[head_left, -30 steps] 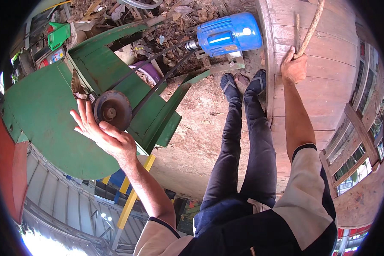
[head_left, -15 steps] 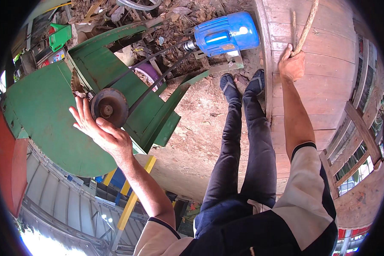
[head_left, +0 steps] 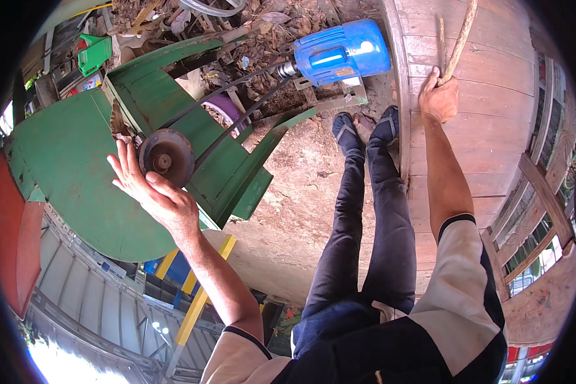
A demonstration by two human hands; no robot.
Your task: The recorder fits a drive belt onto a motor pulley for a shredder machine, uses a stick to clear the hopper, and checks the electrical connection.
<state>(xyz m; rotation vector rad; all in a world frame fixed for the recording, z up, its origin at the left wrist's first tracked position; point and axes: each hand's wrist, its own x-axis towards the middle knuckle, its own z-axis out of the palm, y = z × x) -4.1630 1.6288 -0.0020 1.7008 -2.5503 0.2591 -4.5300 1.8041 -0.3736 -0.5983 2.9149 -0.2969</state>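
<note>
My left hand (head_left: 152, 195) is open, its fingers stretched out along the near side of a rusty pulley wheel (head_left: 166, 158). The hand is beside or against the wheel's rim; I cannot tell if it touches. Behind the wheel stands the round green housing (head_left: 70, 169) of a machine, with a dark drive belt (head_left: 233, 125) running from the pulley to a blue electric motor (head_left: 342, 52). My right hand (head_left: 439, 99) is closed around the lower end of a forked wooden stick (head_left: 459, 46), over the plank wall.
Wooden planks (head_left: 467, 144) form a wall on the right, next to a slatted wooden frame (head_left: 544, 198). Dry leaves (head_left: 269, 38) litter the ground behind the belt. A green plastic jug (head_left: 95, 54) lies at the far left, and a red-orange chute (head_left: 16, 237) juts out below the housing.
The scene has shifted slightly in the view. My left hand stays by the pulley and my right hand keeps its hold on the stick.
</note>
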